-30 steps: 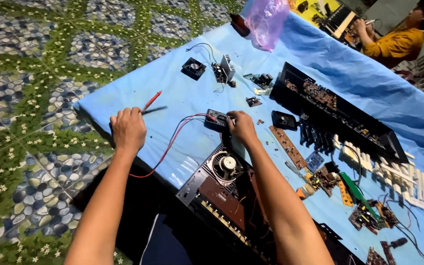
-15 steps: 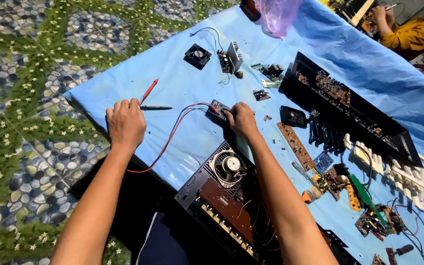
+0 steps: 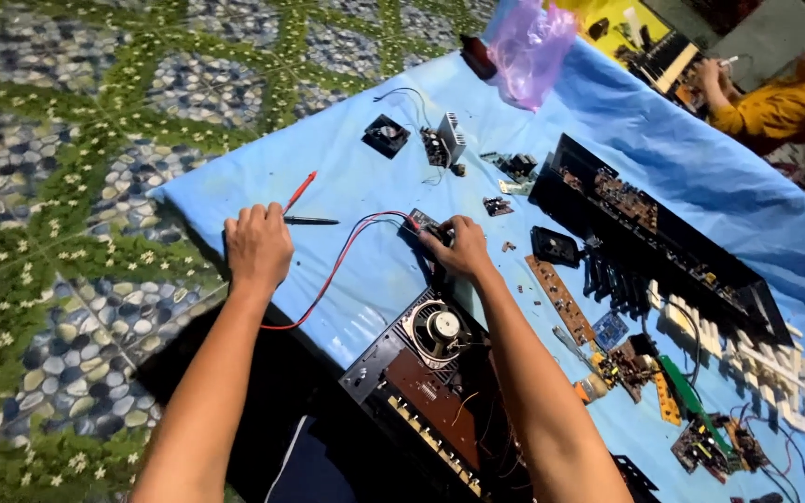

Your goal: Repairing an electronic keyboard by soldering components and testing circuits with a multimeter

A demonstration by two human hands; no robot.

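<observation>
My right hand (image 3: 458, 247) is closed over a small dark meter unit (image 3: 424, 224) on the blue sheet (image 3: 347, 177). Red and black leads (image 3: 342, 256) run from it leftward. My left hand (image 3: 257, 244) rests knuckles-up on the sheet, fingers curled, just below a red probe (image 3: 299, 191) and a black probe (image 3: 310, 221); whether it pinches anything is hidden. An opened chassis with a round fan (image 3: 438, 328) lies near my right forearm.
A long black case (image 3: 654, 233), loose circuit boards (image 3: 561, 298), a small fan (image 3: 386, 136), a heat-sink module (image 3: 444, 144) and white parts (image 3: 784, 373) lie across the sheet. A pink bag (image 3: 531, 47) sits at the far edge. Another person in yellow (image 3: 775, 102) works beyond. Patterned floor (image 3: 76, 140) surrounds it.
The view has shifted slightly. Both hands stay in nearly the same places, the right one still on the meter unit.
</observation>
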